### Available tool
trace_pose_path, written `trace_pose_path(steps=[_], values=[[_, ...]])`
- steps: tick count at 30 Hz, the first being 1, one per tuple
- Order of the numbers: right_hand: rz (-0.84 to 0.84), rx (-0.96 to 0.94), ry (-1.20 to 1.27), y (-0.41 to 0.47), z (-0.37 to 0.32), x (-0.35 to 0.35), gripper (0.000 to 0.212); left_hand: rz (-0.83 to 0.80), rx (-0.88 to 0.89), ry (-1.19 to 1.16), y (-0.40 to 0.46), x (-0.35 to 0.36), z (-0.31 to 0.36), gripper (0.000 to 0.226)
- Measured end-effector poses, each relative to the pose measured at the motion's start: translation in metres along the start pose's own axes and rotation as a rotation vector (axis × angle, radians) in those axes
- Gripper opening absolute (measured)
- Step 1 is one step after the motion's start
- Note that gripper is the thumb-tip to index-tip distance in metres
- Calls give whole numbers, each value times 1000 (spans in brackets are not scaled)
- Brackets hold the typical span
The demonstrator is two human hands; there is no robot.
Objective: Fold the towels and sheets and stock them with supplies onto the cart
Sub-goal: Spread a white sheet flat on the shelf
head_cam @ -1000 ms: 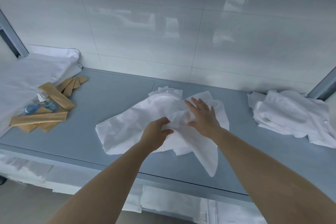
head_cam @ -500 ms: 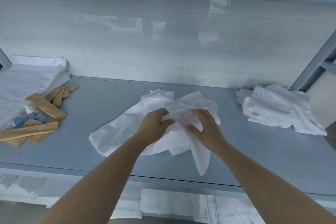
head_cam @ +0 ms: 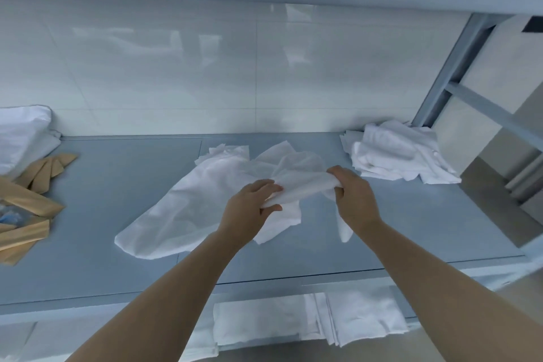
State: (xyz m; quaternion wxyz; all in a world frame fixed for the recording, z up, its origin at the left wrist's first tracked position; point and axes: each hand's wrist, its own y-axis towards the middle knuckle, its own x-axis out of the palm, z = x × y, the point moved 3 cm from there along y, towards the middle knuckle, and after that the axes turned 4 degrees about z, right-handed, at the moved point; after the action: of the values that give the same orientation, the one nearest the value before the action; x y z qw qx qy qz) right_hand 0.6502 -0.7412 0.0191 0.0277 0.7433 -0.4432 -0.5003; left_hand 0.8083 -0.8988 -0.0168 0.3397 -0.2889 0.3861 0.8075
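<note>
Hands are working one white towel (head_cam: 188, 209) in the middle of the grey-blue shelf (head_cam: 117, 179), and the step in hand looks like finding its edge so it can be spread for folding. The left hand (head_cam: 249, 211) is pinching a bunched stretch of the cloth between thumb and curled fingers, while the right hand (head_cam: 354, 200) is gripping the same stretch a little further right, fingers wrapped over it. Between them the fabric is pulling into a taut, twisted band, and the rest of the towel is lying loose on the shelf, trailing toward the near left.

To do this well, the person is probably best served by sliding the hands apart along the hem until each reaches a corner, rather than tugging at the twisted middle, which would only tighten the rope. Lifting the cloth clear of the shelf should let its weight shake out the creases. The thin fabric is likely to cling and fold on itself, so a light grip matters more than force.

A heap of unfolded white cloths (head_cam: 393, 153) is waiting at the far right, well apart from the hands. Tan paper packets (head_cam: 29, 203) are lying at the left edge beside a white folded bundle (head_cam: 23, 132). Folded white linen (head_cam: 308, 320) is showing on the level below.
</note>
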Motion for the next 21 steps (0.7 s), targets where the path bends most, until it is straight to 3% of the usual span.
trace_pose_path(steps=[9,14,21], values=[[-91,-155,-109,-20,11,-65,34,-129,-4,-41,-7,8,48,23],[-157,-91,-146,-64,56,-81,34,-216,0,-4,-32,40,80,27],[-404,-4,-191,-143,129,-54,39,-395,-57,132,-84,103,86,30]])
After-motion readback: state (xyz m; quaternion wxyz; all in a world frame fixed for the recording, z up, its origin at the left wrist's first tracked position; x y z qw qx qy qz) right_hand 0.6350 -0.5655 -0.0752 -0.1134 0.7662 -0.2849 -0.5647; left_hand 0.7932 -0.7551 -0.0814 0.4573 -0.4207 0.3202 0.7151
